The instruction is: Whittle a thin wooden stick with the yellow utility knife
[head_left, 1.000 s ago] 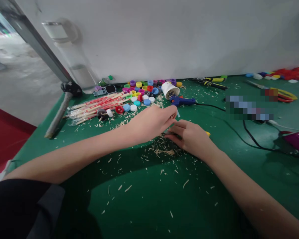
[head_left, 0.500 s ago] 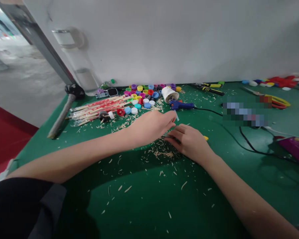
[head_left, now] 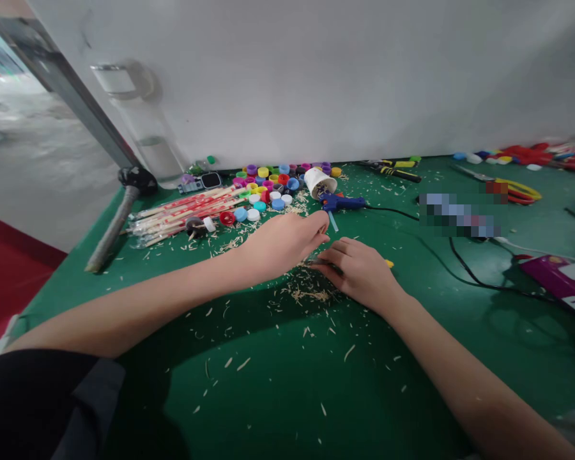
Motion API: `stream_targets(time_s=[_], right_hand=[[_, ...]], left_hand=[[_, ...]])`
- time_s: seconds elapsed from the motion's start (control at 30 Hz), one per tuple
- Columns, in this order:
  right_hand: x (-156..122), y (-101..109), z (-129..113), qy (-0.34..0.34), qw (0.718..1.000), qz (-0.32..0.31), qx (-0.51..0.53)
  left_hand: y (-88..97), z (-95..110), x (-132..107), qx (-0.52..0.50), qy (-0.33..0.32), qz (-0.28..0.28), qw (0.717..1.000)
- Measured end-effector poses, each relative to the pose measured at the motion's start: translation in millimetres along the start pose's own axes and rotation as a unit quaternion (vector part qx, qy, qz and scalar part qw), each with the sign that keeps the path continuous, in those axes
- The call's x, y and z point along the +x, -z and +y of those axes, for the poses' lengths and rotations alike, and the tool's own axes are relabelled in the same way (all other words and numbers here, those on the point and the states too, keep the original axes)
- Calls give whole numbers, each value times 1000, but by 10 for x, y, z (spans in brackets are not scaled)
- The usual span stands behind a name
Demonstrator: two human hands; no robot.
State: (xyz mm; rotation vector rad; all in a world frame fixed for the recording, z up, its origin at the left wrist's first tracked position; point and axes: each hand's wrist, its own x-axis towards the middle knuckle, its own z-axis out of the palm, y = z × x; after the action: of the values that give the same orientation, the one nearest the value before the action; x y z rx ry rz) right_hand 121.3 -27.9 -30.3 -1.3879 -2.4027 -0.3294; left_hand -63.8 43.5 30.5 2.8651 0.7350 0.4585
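My left hand (head_left: 285,244) is closed above a heap of pale wood shavings (head_left: 311,295), fingers curled inward; whatever it holds is hidden. Close beside it on the right, my right hand (head_left: 359,271) pinches something small and greyish that I cannot make out. A gap shows between the two hands. Just beyond them lies a blue glue gun (head_left: 344,202), with a translucent glue stick (head_left: 333,221) near my left fingertips. Behind the gun, a white paper cup (head_left: 320,183) rests tipped on its side with dark bits inside.
Colourful bottle caps (head_left: 263,185) and wrapped wooden chopsticks (head_left: 186,214) lie at the back left, near a hammer (head_left: 119,220). Pliers (head_left: 395,171), scissors (head_left: 508,187) and a purple power strip (head_left: 558,279) are to the right. Shavings litter the green table (head_left: 268,409).
The whole view has shifted slightly, so table items appear a little further left. Both hands keep nearly the same closed pose over the shavings.
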Motion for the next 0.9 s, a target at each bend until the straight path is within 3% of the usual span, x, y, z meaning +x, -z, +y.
stream_targets(time_s=[0.27,0.5,0.67,0.9], right_hand=[[46,-33,71,-15,996,-59,59],[-10,-29,-7,38,999,-7,-15],[-22,-20,1,19,999,45,-7],[17,-34,11,30,999,-14,-13]], left_hand=[[-6,29,-17,-3,-11,-7,1000],[-1,3,-1,-3,10,11,1000],[1,-12,6,-13,7,14,1000],[-2,-11,5,-20,0,17,1000]])
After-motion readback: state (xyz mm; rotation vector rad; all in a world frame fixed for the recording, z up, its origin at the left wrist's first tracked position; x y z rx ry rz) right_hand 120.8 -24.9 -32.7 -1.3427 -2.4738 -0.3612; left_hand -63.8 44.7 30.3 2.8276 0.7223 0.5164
